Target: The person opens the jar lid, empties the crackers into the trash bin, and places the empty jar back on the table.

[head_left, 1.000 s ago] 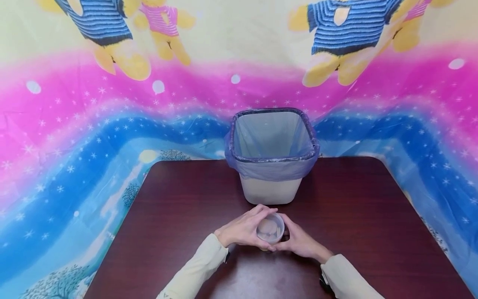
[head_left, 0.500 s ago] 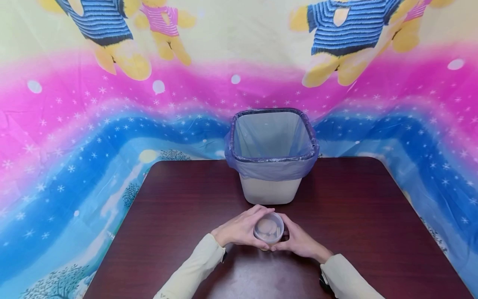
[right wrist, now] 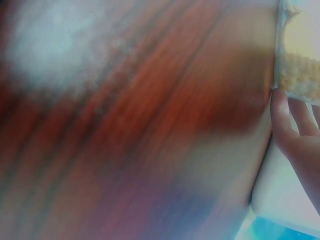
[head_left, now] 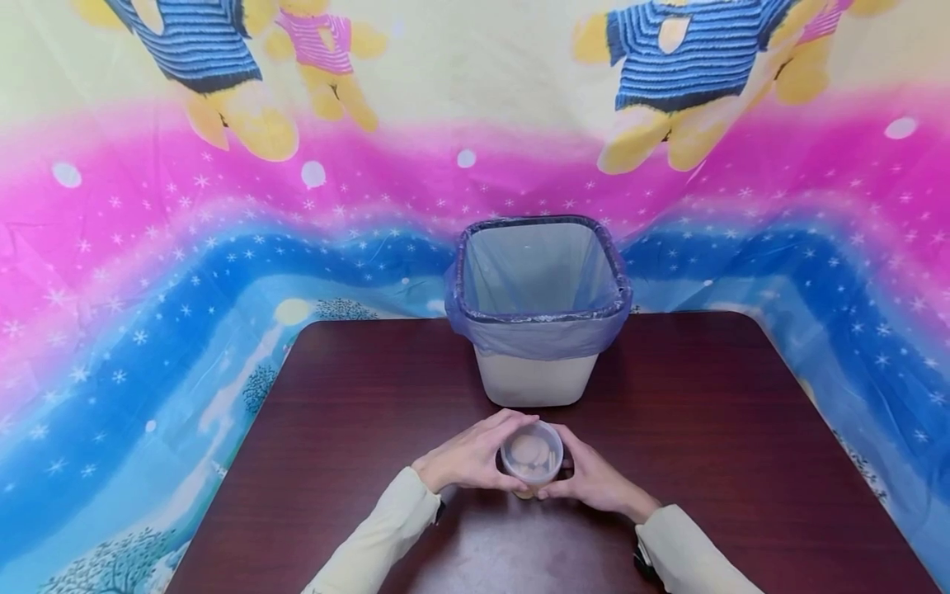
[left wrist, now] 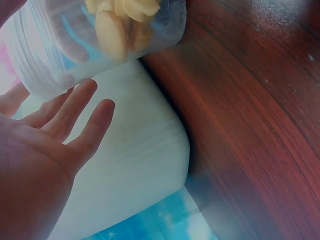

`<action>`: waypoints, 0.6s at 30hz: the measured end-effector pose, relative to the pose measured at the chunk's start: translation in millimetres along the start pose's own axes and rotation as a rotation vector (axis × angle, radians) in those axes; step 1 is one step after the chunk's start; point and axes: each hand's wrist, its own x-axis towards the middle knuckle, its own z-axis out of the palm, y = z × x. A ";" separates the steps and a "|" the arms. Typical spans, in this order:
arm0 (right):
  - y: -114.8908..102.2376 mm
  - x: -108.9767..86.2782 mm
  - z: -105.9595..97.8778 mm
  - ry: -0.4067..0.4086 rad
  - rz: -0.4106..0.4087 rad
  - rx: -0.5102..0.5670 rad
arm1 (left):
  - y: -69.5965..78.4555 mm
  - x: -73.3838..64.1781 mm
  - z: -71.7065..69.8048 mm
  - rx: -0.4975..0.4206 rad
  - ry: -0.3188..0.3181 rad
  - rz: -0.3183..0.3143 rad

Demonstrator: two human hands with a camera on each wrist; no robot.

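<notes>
A clear plastic jar (head_left: 529, 474) stands between the two hands in the head view, with a round translucent lid (head_left: 533, 452) on top. Pale biscuits (left wrist: 112, 32) show through its wall in the left wrist view. My left hand (head_left: 471, 455) holds the lid from the left, thumb in front and fingers round the far side. From the right, my right hand (head_left: 597, 478) grips the jar, lower down. In the right wrist view its fingertips (right wrist: 282, 112) touch the jar; only part of that hand shows. Whether the jar touches the table is hidden.
A white bin (head_left: 538, 379) with a purple-blue bag folded over its rim stands just beyond the hands on the dark wooden table (head_left: 356, 396). A printed cloth (head_left: 416, 177) hangs behind the table and along its sides.
My left hand has shifted slightly left and back, so more of the lid shows. The lid has moved a little left with it. My right hand stays nearly still.
</notes>
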 end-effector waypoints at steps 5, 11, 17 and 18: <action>1.5 0.5 1.1 0.004 0.000 0.002 | -0.9 -5.2 -2.5 0.016 0.026 0.001; 1.0 0.9 1.4 0.011 -0.001 -0.001 | -2.8 -11.4 -5.4 -0.010 0.027 -0.040; -0.1 0.5 1.8 0.013 -0.003 -0.009 | -6.5 -17.5 -6.5 -0.007 0.054 -0.034; -0.2 0.4 1.9 0.011 -0.002 -0.006 | -6.9 -18.5 -6.8 -0.009 0.057 -0.037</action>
